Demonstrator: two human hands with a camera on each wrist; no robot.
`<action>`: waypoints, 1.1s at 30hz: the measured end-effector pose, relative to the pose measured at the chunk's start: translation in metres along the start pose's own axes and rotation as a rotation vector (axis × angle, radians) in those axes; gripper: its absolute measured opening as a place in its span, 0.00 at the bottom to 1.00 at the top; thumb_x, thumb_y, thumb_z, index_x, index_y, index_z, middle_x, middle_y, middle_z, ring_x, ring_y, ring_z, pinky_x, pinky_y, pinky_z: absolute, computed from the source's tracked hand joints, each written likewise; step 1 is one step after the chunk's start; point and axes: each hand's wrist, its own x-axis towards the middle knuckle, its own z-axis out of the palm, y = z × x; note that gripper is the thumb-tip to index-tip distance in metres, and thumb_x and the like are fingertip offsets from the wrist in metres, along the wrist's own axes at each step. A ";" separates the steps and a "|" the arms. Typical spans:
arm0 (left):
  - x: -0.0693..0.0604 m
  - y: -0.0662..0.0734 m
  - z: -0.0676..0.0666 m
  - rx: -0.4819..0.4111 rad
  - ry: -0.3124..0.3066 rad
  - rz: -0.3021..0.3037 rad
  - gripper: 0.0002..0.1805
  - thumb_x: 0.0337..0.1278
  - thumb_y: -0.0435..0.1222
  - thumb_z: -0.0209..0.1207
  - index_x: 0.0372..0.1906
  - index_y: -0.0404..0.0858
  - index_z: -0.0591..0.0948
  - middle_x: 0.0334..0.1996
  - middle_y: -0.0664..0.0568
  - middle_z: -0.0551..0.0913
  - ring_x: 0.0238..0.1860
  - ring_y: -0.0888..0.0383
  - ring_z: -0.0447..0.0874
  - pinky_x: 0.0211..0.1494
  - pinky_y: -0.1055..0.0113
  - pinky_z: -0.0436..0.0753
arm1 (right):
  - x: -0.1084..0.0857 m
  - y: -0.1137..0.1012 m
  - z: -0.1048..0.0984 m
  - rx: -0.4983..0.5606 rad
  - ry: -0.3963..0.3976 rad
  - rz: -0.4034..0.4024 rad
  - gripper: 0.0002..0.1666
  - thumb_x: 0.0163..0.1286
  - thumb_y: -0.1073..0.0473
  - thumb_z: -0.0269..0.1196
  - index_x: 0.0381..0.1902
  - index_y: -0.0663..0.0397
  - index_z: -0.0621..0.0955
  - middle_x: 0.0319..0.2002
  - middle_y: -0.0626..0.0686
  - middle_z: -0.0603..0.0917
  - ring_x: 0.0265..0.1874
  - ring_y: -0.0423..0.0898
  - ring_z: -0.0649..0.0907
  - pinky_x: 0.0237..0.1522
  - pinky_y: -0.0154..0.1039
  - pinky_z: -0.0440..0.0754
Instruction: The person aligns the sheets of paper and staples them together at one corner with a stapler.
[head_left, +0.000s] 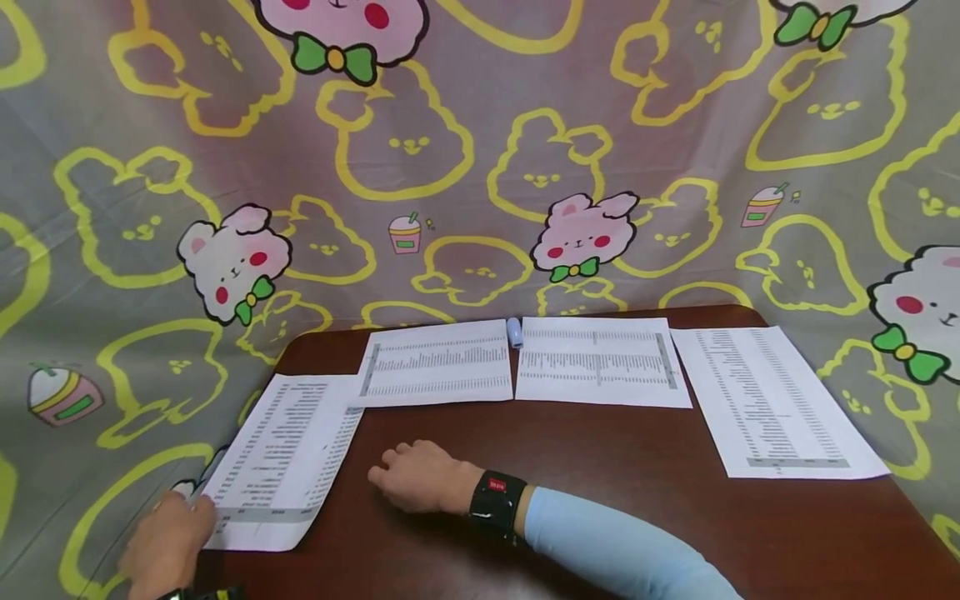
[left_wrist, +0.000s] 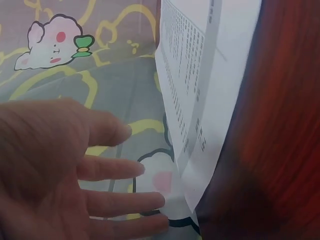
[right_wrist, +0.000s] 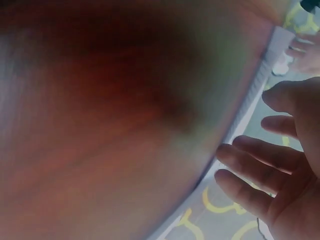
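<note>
Beside the near corner of the left printed sheet (head_left: 281, 454) is my left hand (head_left: 171, 537). In the left wrist view its fingers (left_wrist: 125, 202) are extended and spread, with nothing held; that sheet's edge (left_wrist: 220, 115) stands just past the fingertips. My right hand (head_left: 420, 477) is over the brown table between the left sheet and the middle of the tabletop. The right wrist view shows its fingers (right_wrist: 255, 160) loosely bent and holding nothing. A black band (head_left: 495, 502) circles the right wrist.
Two printed sheets, one left (head_left: 438, 364) and one right (head_left: 603, 362), lie along the table's back. A small light-blue cylinder (head_left: 514, 333) sits between them. Another sheet (head_left: 780, 404) is at the right. Patterned cloth (head_left: 465, 167) hangs around the brown table (head_left: 585, 450).
</note>
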 end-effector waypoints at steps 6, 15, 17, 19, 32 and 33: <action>-0.005 -0.001 0.000 0.023 0.010 0.011 0.25 0.70 0.41 0.35 0.51 0.20 0.63 0.40 0.27 0.71 0.40 0.35 0.72 0.48 0.41 0.73 | 0.005 -0.013 0.007 -0.055 0.008 -0.029 0.13 0.75 0.48 0.53 0.54 0.34 0.77 0.43 0.42 0.79 0.38 0.39 0.76 0.31 0.31 0.74; -0.003 -0.005 0.005 -0.005 0.029 0.023 0.23 0.69 0.40 0.37 0.54 0.23 0.66 0.40 0.29 0.71 0.40 0.36 0.71 0.47 0.41 0.72 | 0.019 -0.023 0.018 -0.137 0.060 -0.029 0.12 0.75 0.47 0.53 0.54 0.33 0.76 0.44 0.41 0.79 0.40 0.39 0.75 0.34 0.31 0.75; -0.001 -0.009 0.006 -0.010 0.022 0.025 0.25 0.68 0.40 0.37 0.58 0.24 0.65 0.44 0.27 0.71 0.42 0.32 0.72 0.48 0.40 0.73 | 0.021 -0.026 0.018 -0.147 0.059 -0.035 0.12 0.75 0.47 0.52 0.53 0.34 0.76 0.44 0.41 0.79 0.40 0.39 0.75 0.33 0.31 0.75; 0.002 -0.012 0.008 -0.014 0.014 0.021 0.27 0.67 0.41 0.37 0.62 0.25 0.64 0.48 0.24 0.70 0.46 0.29 0.71 0.49 0.38 0.73 | 0.022 -0.030 0.019 -0.151 0.055 -0.042 0.12 0.75 0.47 0.52 0.53 0.34 0.75 0.44 0.41 0.78 0.40 0.39 0.74 0.33 0.31 0.74; 0.007 -0.012 0.010 -0.024 -0.022 -0.035 0.29 0.67 0.38 0.37 0.69 0.28 0.56 0.53 0.24 0.66 0.49 0.29 0.67 0.57 0.36 0.69 | 0.030 -0.050 0.010 -0.149 0.032 -0.096 0.16 0.78 0.45 0.49 0.59 0.33 0.72 0.51 0.41 0.78 0.42 0.38 0.75 0.35 0.30 0.74; 0.008 -0.013 0.011 -0.024 -0.022 -0.039 0.29 0.66 0.37 0.37 0.69 0.28 0.56 0.53 0.24 0.66 0.49 0.29 0.67 0.57 0.36 0.69 | 0.031 -0.051 0.009 -0.153 0.034 -0.105 0.16 0.78 0.45 0.48 0.59 0.32 0.72 0.51 0.41 0.78 0.43 0.37 0.75 0.36 0.30 0.74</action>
